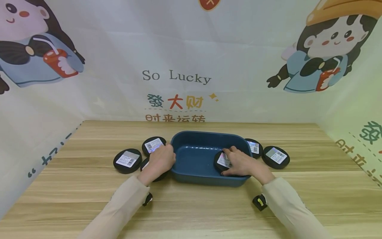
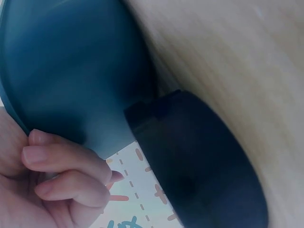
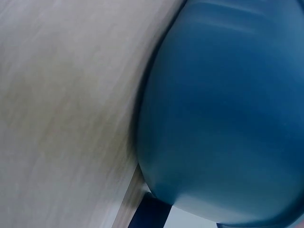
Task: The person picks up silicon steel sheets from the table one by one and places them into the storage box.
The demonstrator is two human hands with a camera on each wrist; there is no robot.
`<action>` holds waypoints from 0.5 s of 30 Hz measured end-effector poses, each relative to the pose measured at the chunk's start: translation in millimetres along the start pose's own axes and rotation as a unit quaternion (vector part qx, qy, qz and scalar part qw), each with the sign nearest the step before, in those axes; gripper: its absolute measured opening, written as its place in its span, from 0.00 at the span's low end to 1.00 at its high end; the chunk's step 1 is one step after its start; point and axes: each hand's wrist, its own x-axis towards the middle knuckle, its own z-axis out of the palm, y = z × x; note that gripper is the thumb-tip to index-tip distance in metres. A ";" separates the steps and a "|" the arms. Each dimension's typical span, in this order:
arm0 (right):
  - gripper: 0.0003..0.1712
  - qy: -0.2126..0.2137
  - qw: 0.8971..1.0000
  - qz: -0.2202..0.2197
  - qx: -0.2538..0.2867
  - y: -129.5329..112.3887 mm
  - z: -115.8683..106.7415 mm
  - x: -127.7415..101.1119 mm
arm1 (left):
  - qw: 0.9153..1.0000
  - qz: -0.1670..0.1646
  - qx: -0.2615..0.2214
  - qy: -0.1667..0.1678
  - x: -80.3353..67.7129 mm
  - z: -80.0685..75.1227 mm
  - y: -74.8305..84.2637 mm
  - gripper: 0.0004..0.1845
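Inside the dark blue basin (image 1: 194,156), toward its right end, lies a round black case (image 1: 223,160) with a white label. My right hand (image 1: 237,162) grips this case from the right, thumb at the near side and fingers at the far side. My left hand (image 1: 161,160) holds the basin's left rim. The left wrist view shows curled fingers (image 2: 71,175) against the outer wall, with the rim running in behind them. Another black case (image 2: 199,161) is close beside that hand. Basin wall (image 3: 223,114) fills much of the right wrist view; the right hand is almost wholly outside it.
Left of the basin lie more labelled black cases, one at far left (image 1: 127,161), one behind the left hand (image 1: 153,145) and one partly under it (image 1: 145,164). Two others, one nearer (image 1: 276,157) and one partly hidden (image 1: 254,147), lie right. Printed cloth (image 1: 179,49) encloses the wooden table (image 1: 194,212).
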 end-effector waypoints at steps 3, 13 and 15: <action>0.46 -0.005 1.000 0.004 0.003 0.5 -0.2 0.3 | 1.000 0.001 0.001 0.002 0.1 0.3 0.1 0.11; 0.46 -0.017 1.000 0.013 0.004 0.0 0.6 0.5 | 1.000 -0.006 0.002 -0.001 -0.5 0.3 -0.3 0.12; 0.45 -0.014 1.000 0.011 -0.001 0.1 1.4 -0.1 | 1.000 -0.006 0.000 0.002 -0.6 0.4 -0.3 0.12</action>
